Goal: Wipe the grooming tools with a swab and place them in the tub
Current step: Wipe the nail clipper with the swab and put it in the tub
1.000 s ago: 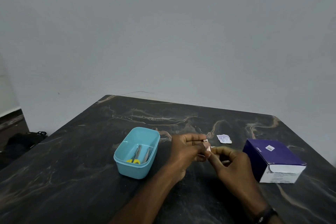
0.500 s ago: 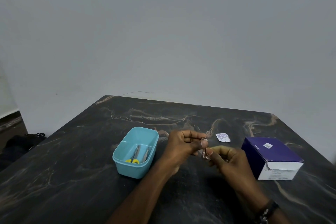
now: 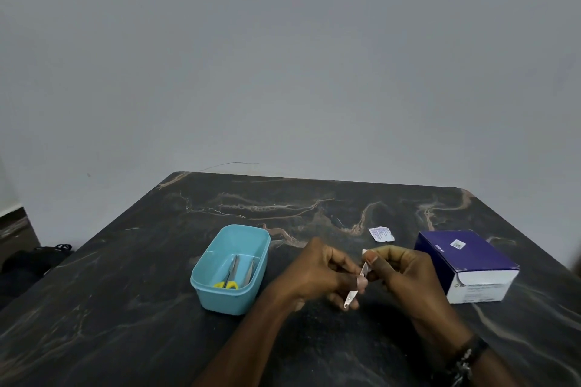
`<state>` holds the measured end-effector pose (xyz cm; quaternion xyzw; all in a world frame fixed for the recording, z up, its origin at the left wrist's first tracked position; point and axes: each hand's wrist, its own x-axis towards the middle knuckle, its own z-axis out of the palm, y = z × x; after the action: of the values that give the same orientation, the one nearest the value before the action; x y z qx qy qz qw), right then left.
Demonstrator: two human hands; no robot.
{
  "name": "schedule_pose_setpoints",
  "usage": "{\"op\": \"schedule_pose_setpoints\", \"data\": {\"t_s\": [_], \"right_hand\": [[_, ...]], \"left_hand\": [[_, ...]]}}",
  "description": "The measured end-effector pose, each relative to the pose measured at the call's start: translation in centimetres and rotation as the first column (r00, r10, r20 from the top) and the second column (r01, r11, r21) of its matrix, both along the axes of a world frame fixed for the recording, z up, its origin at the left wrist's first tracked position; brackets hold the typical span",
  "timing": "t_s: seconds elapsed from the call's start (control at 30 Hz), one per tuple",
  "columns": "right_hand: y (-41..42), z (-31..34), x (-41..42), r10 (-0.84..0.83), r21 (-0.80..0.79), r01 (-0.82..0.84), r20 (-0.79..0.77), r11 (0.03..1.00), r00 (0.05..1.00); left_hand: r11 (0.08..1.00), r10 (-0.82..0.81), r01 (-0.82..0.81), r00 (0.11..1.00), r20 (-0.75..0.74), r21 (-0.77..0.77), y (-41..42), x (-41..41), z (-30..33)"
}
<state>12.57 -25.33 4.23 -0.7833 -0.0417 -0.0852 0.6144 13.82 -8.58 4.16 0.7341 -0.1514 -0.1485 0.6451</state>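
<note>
**Swab on small metal tool, both hands engaged**

We hold a slim metal grooming tool (image 3: 354, 289) in our left hand (image 3: 317, 276), fingers curled round it, thumb pressed on its middle. The tool runs diagonally: lower end, with a small round hole, pokes out below the fingers; upper end points toward our right hand (image 3: 405, 273). We cannot tell exactly what kind of tool it is.

Right hand: thumb and fingers pinch a small white swab (image 3: 365, 252) against the upper part of the tool. Only a corner of the swab shows above the thumb. A dark band sits on the right wrist.

The two hands meet above the dark marbled table (image 3: 125, 308), just right of the light blue tub (image 3: 226, 298).

Tub contents: scissors with yellow handles (image 3: 229, 276) and a second metal tool (image 3: 250, 272) beside them, both lying lengthwise on the floor of the tub.

Other items on the table: a torn white sachet (image 3: 381, 234) beyond the hands; a purple and white box (image 3: 468, 264) to the right, well apart from the tub.
</note>
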Motion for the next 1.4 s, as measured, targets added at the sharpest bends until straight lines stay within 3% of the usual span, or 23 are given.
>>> {"op": "schedule_pose_setpoints", "data": {"t_s": [0.3,0.53,0.73,0.87,1.4], "right_hand": [[-0.4,0.2,0.3,-0.105,0.177,0.096,0.043,0.98,0.993],[0.0,-0.5,0.6,-0.084,0.173,0.082,0.008,0.982,0.996],[0.2,-0.2,0.3,-0.11,0.304,0.101,0.015,0.947,0.994],[0.3,-0.4,0.2,-0.116,0.304,0.109,0.006,0.946,0.993],[0.9,0.1,-0.1,-0.078,0.458,0.146,-0.165,0.877,0.983]], "left_hand": [[0.978,0.17,-0.164,0.984,0.043,-0.13,-0.8,0.0,0.0],[0.957,0.216,-0.206,0.976,0.024,-0.203,-1.7,-0.1,-0.3],[0.935,0.258,-0.248,0.966,0.008,-0.252,-2.3,-0.3,-0.5],[0.934,0.254,-0.239,0.967,0.023,-0.265,-2.8,-0.5,-0.7],[0.915,0.317,-0.274,0.943,0.106,-0.295,-3.3,-0.3,-1.5]]}}
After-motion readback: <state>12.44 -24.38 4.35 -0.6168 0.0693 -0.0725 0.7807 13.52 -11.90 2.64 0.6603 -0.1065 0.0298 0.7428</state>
